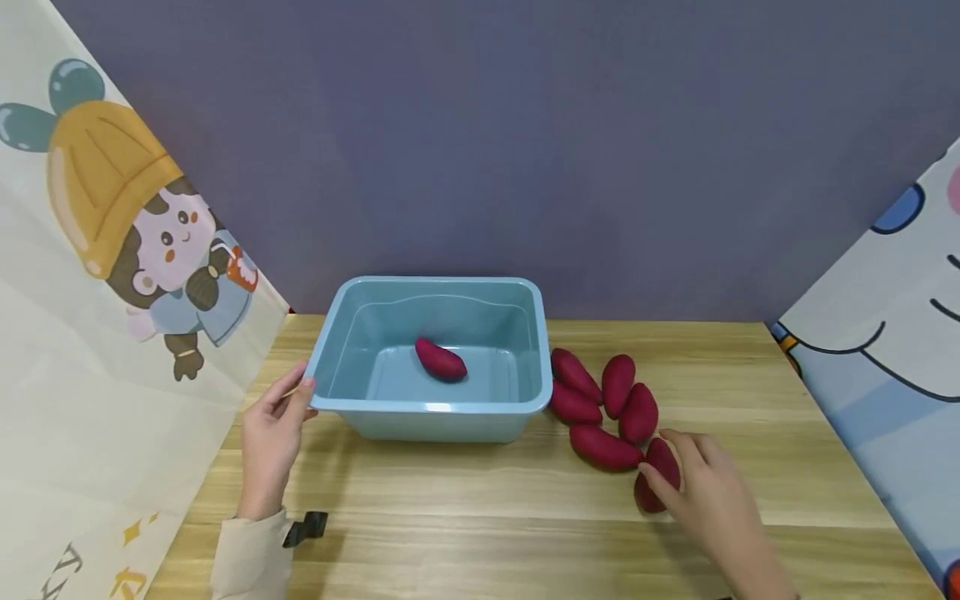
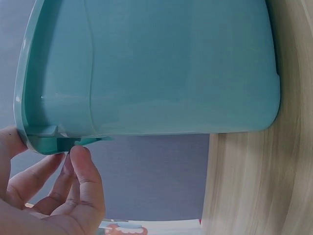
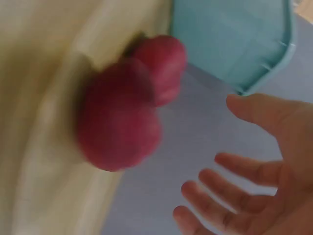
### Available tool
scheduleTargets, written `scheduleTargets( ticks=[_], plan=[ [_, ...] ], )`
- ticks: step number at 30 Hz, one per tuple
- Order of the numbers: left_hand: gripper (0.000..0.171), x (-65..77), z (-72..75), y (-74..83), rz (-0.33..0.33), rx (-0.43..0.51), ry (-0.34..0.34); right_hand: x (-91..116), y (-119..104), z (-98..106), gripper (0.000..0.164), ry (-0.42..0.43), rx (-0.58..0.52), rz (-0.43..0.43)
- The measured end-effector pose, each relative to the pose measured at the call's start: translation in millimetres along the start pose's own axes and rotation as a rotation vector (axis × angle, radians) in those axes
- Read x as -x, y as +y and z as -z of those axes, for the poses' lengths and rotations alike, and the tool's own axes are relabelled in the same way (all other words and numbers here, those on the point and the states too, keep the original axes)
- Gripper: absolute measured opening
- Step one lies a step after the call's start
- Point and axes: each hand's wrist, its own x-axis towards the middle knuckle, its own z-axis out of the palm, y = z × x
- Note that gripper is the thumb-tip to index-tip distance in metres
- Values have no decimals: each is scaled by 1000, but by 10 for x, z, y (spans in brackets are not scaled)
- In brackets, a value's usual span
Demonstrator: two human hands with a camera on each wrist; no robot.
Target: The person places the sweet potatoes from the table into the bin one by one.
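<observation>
A light blue plastic tub [image 1: 438, 427] stands on the table, with one purple-red sweet potato [image 1: 441, 362] lying on its floor. At the tub's left corner my left hand [image 1: 272, 437] pinches the rim; in the left wrist view the thumb is at the lip and the fingers [image 2: 85, 171] bend beneath it. To the right of the tub lie several more sweet potatoes [image 1: 604, 449] in a loose cluster. My right hand [image 1: 708, 492] hovers over the nearest sweet potato [image 1: 660, 471], thumb and fingers spread to either side. The right wrist view shows that hand's fingers [image 3: 210, 203] apart and relaxed.
The wooden table [image 1: 465, 508] runs to a grey-purple backdrop [image 1: 525, 150] behind the tub. Cartoon-printed sheets flank it, one sheet [image 1: 90, 400] on the left and another sheet [image 1: 862, 400] on the right. A black strap [image 1: 306, 529] sticks out at the left sleeve.
</observation>
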Motion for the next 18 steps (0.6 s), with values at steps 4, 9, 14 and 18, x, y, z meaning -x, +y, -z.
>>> scheduleTargets(
  ticks=[4, 9, 14, 18],
  plan=[
    [50, 0, -3, -10, 5, 9, 6, 159, 33, -99, 61, -68, 15, -161],
    [49, -7, 6, -26, 2, 49, 7, 272, 63, -182, 65, -169, 12, -308],
    [47, -13, 1, -36, -8, 73, 5, 316, 100, -200, 62, -188, 11, -314],
    [45, -12, -1, -33, -13, 71, 4, 334, 153, -193, 60, -220, 1, -317]
  ],
)
